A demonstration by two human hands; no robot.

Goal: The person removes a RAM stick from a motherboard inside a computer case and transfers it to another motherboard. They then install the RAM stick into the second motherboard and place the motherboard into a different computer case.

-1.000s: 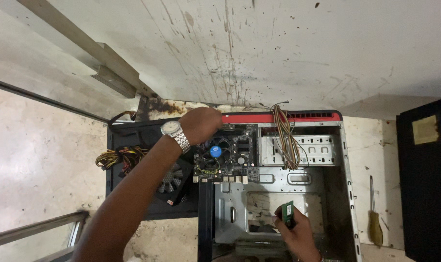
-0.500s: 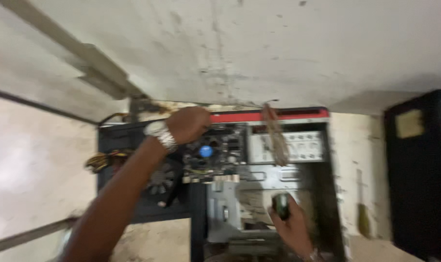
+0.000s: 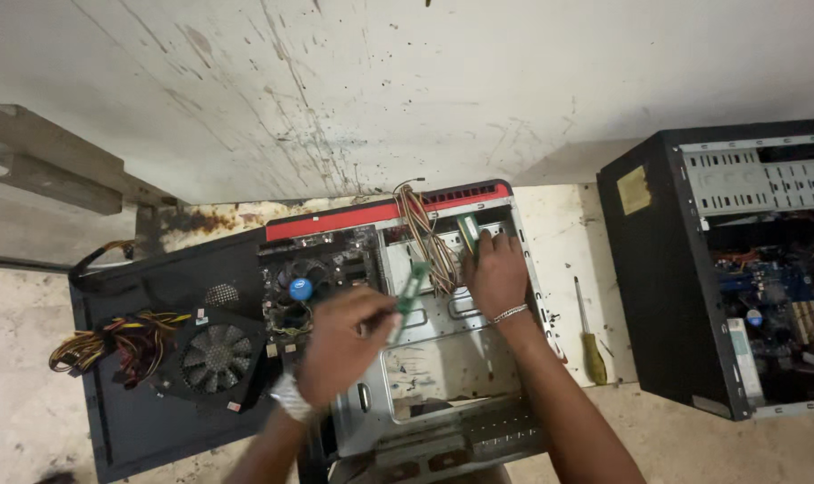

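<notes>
Across the top of the frame, a stained white wall; below it, a pale floor. At the right edge, a second black tower case [image 3: 658, 296], side open, boards showing inside.

In the centre, lying flat with its red-trimmed front towards the wall, the open computer case [image 3: 443, 358] – bare metal tray in the lower middle, motherboard at its left part. To the left of it, a black power supply [image 3: 214, 357] with a round fan, yellow and black wires spilling towards the left edge.

Lower centre: the left hand [image 3: 340, 345], watch at the wrist, fingers closed on a thin green memory stick [image 3: 413, 285] that points up and right over the tray. Just right of it: the right hand [image 3: 495, 273], bracelet at the wrist, fingers pinching a second green memory stick [image 3: 468, 231] near the drive bays at the top of the case. Between the two, a striped cable bundle [image 3: 425, 233] hanging over the bay – touching the right hand or merely beside it, cannot tell.

Judged from this: mid-handling, both sticks lifted clear of the board, neither seated in a slot. Calls for a steady grip by the edges and a path clear of the cables and of the cooler [image 3: 300, 289] with its blue centre.

On the floor between the two cases, a yellow-handled screwdriver [image 3: 590, 345], untouched.
</notes>
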